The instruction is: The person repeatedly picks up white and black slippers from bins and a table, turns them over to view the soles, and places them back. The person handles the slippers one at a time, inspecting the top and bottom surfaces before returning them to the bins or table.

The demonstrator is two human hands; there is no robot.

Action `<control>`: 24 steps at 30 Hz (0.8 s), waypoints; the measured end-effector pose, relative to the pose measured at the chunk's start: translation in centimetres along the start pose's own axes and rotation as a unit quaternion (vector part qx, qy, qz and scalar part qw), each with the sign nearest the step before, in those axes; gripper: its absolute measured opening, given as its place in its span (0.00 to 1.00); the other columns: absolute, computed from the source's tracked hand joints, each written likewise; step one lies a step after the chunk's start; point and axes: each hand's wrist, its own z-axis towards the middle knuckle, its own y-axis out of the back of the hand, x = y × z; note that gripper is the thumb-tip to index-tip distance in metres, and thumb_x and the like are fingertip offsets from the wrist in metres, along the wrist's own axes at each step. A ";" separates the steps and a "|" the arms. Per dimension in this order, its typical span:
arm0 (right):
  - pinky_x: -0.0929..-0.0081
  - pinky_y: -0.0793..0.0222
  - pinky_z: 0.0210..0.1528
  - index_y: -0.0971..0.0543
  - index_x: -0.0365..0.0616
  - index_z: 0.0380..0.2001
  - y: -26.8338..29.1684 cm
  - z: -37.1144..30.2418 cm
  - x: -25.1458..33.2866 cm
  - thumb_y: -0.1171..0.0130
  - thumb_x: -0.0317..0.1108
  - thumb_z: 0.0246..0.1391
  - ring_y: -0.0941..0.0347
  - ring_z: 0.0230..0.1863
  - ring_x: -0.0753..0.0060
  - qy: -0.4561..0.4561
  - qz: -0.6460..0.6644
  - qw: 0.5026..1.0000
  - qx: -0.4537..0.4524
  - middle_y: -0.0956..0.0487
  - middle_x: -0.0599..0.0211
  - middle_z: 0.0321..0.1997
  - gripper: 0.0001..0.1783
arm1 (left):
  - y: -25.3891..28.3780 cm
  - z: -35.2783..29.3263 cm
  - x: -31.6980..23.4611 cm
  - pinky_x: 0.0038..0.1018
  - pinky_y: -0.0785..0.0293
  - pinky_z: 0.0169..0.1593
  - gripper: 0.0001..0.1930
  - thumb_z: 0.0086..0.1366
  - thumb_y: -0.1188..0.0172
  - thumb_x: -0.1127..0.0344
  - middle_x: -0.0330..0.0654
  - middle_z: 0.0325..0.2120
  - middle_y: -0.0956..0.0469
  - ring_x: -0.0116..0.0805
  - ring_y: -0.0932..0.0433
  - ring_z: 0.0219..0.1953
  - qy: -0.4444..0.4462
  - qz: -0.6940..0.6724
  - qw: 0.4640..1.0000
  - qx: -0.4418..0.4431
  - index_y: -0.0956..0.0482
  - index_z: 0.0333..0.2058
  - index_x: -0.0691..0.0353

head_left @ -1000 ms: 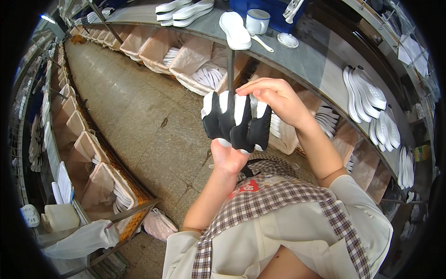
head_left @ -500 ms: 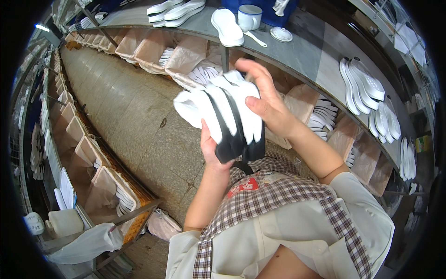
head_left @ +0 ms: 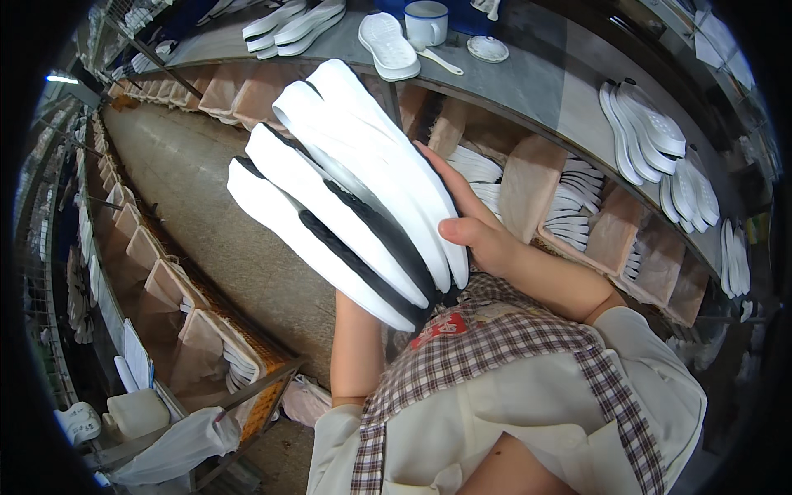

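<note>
A fanned stack of white shoe soles (head_left: 371,165) with black parts between them is held up in front of my body, its far ends spread to the left. My right hand (head_left: 474,216) is closed along the right side of the stack, the thumb resting on the nearest white sole. My left forearm (head_left: 356,351) runs up under the soles. The left hand itself is hidden behind them, bearing the stack from below and the left.
A grey shelf (head_left: 528,91) across the far side carries white soles (head_left: 639,132), a white mug (head_left: 426,22), a lid (head_left: 487,49) and a spoon (head_left: 441,61). Lined bins (head_left: 528,186) with soles stand beneath. Another bin row (head_left: 165,280) runs along the left, beside a white jug (head_left: 138,412).
The soles have swung from upright, end-on, to lying lengthwise, fanned toward the upper left. My left hand has gone out of sight behind them; my right hand still grips their right side.
</note>
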 end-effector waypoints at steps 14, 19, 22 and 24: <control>0.65 0.66 0.69 0.58 0.40 0.68 -0.6 -0.3 -0.9 0.49 0.49 0.45 0.60 0.71 0.59 0.012 -0.033 0.999 0.000 0.55 0.52 0.71 0.51 | 0.3 0.8 -0.9 0.40 0.23 0.48 0.23 0.67 0.56 0.61 0.54 0.49 0.27 0.44 0.24 0.48 0.013 -0.014 0.999 0.037 0.37 0.56 0.72; 0.66 0.63 0.68 0.57 0.40 0.67 0.5 0.2 -1.8 0.48 0.51 0.43 0.57 0.70 0.62 0.001 0.055 0.998 -0.016 0.53 0.55 0.71 0.52 | 0.1 1.9 -1.4 0.40 0.23 0.48 0.23 0.67 0.56 0.61 0.54 0.48 0.27 0.44 0.24 0.48 0.009 -0.013 0.999 0.042 0.37 0.55 0.72; 0.65 0.63 0.68 0.58 0.39 0.67 1.0 0.3 -2.1 0.48 0.52 0.44 0.57 0.70 0.61 0.008 0.047 0.999 0.005 0.53 0.54 0.70 0.53 | 0.1 2.3 -1.5 0.40 0.23 0.48 0.23 0.67 0.56 0.61 0.54 0.48 0.27 0.43 0.24 0.48 0.007 -0.012 0.999 0.042 0.37 0.55 0.72; 0.65 0.63 0.68 0.59 0.38 0.67 1.2 0.3 -2.3 0.47 0.52 0.44 0.57 0.70 0.61 0.003 0.025 1.000 0.017 0.54 0.53 0.70 0.53 | 0.1 2.4 -1.5 0.39 0.23 0.48 0.23 0.67 0.56 0.61 0.54 0.48 0.27 0.43 0.24 0.48 0.008 -0.009 0.999 0.042 0.37 0.55 0.72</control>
